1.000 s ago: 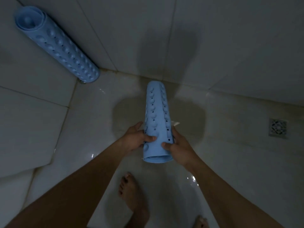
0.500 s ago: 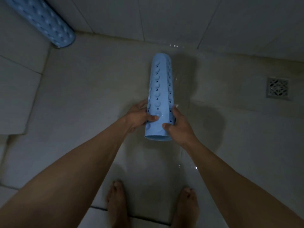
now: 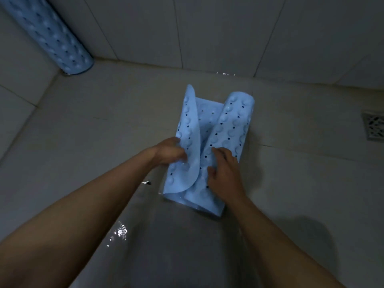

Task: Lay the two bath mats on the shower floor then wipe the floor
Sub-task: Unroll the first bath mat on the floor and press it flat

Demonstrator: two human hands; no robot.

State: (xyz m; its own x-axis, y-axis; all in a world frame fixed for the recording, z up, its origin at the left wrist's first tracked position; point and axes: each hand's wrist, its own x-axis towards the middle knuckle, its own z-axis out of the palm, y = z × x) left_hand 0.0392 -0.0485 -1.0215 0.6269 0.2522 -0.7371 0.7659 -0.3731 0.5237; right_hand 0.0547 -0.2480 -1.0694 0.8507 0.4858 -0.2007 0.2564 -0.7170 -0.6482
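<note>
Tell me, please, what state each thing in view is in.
Blue bath mat: on the floor, half unrolled, left flap lifted, right side rolled.
Second bath mat: rolled, leaning in the corner.
Left hand: grips the flap.
Right hand: rests on the roll.
Shower floor: wet.
Floor drain: uncovered.

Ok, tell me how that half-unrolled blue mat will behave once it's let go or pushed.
Probably floppy: the flap of the blue mat gripped by the left hand bends in a soft curve. Likely to curl back: the rest sits in a tight roll under the right hand. It may slide on the floor, where glints suggest water.
</note>
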